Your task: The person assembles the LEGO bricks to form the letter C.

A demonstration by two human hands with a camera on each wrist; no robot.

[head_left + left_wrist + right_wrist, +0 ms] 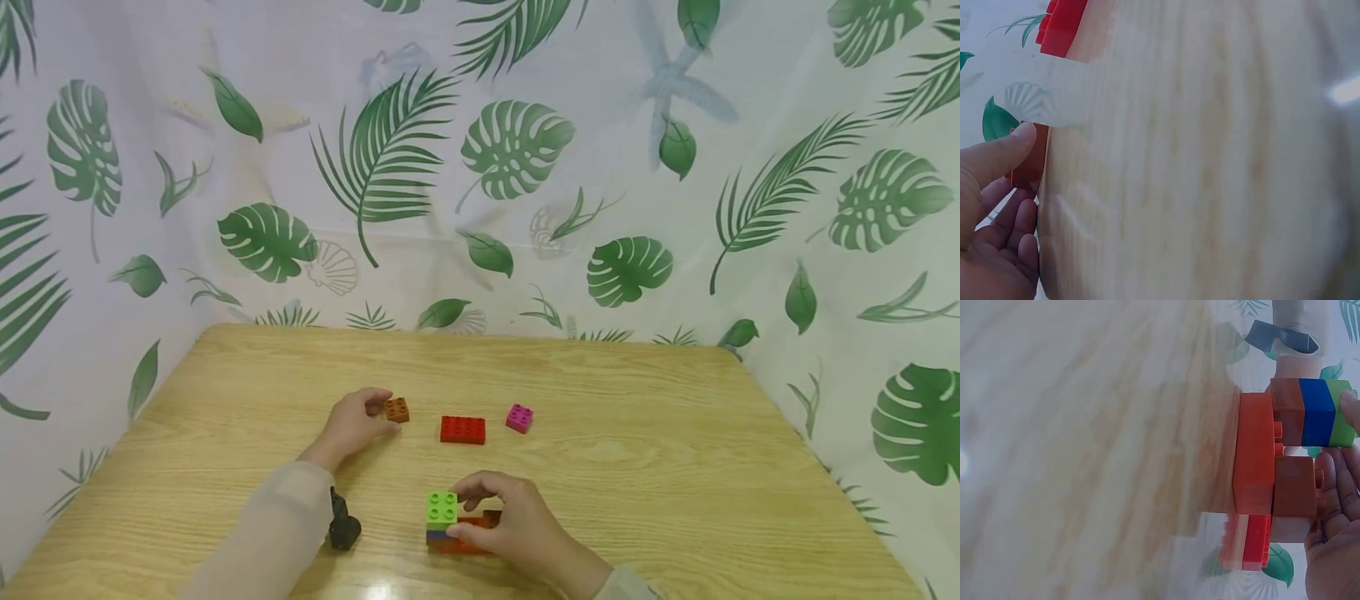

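My left hand point(355, 425) reaches around a small brown brick point(397, 410) on the table, thumb on the near side, a finger on the far side. In the left wrist view the thumb overlaps this brick point(1030, 159); whether it presses on it I cannot tell. My right hand point(517, 521) pinches a light green brick point(442, 510) between thumb and fingers. That brick tops a column with a blue brick point(1317, 420) and a brown one point(1287, 412) under it. The column stands on one end of an orange-red long brick point(1254, 453), with another brown brick point(1294, 494) on its other end.
A red long brick point(462, 430) lies at mid-table, with a pink brick point(520, 418) to its right. A black device point(343, 525) sits at the left wrist. Behind the wooden table point(637, 442) hangs a leaf-patterned cloth point(420, 275).
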